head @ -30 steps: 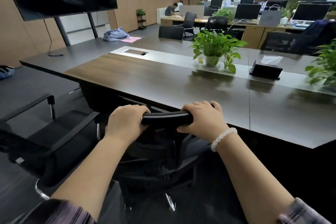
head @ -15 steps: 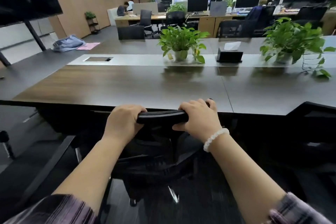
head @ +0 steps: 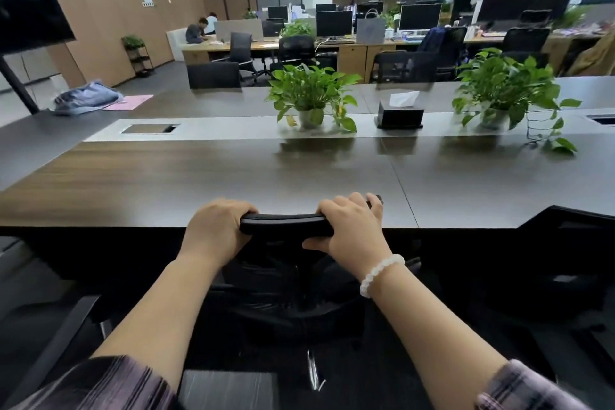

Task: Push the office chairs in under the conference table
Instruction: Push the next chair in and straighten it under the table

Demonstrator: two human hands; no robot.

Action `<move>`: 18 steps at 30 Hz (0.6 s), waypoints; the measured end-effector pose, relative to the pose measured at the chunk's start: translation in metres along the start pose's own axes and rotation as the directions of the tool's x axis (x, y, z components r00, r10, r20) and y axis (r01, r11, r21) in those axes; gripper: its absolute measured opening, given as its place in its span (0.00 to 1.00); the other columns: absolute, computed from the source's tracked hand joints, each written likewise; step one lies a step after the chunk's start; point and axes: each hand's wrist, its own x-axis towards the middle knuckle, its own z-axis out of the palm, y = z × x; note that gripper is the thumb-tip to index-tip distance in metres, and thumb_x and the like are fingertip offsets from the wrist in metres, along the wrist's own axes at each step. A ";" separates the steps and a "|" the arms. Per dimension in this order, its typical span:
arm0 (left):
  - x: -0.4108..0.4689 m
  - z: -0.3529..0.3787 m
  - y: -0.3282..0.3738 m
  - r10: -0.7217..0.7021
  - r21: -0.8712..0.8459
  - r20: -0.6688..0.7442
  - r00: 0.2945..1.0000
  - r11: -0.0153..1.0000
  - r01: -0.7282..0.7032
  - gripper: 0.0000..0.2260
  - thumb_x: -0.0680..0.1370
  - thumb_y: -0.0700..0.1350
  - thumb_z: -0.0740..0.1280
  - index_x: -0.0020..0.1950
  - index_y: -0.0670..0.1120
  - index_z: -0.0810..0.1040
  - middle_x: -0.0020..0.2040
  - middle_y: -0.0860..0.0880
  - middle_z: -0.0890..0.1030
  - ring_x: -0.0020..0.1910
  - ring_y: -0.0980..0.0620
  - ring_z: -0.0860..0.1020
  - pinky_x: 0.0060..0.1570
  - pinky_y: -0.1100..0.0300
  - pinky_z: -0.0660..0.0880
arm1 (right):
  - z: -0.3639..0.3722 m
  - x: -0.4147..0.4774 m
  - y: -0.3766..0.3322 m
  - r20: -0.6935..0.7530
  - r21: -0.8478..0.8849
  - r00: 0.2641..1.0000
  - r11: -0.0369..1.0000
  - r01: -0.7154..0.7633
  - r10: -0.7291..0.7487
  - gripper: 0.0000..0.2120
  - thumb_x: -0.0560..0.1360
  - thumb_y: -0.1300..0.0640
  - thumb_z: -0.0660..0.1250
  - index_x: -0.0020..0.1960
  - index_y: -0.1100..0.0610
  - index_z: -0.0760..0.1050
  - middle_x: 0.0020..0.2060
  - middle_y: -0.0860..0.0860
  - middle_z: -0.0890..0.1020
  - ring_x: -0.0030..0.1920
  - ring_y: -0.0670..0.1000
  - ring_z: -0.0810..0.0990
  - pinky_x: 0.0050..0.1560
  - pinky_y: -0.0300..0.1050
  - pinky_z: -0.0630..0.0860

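Where both hands meet it, the black office chair (head: 286, 226) has its top rail level with the near edge of the desk (head: 166, 183); its seat and base are dark below the forearms.

- Left hand (head: 216, 231): fingers curled over the rail's left end, gripping.
- Right hand (head: 352, 230): fingers wrapped over the rail's right end, thumb beneath, gripping. A white bead bracelet (head: 381, 275) is on the wrist.
- Second black chair (head: 572, 243): right of the right hand, its back against or just beside the desk edge; which one is unclear.
- On the desk's pale centre strip, beyond the hands: potted plant (head: 311, 100); black tissue box (head: 400, 115) beyond the right hand; second potted plant (head: 506, 96) farther right.
- Cable hatch (head: 149, 128): beyond and left of the left hand.
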 end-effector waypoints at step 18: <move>0.047 -0.005 -0.035 -0.090 0.044 0.098 0.991 0.995 0.086 0.09 0.69 0.42 0.68 0.45 0.55 0.82 0.43 0.49 0.84 0.46 0.44 0.79 0.40 0.55 0.74 | 0.004 0.053 -0.010 0.001 0.049 0.999 0.997 0.053 -0.053 0.23 0.66 0.36 0.70 0.49 0.53 0.73 0.42 0.43 0.71 0.54 0.52 0.70 0.67 0.55 0.54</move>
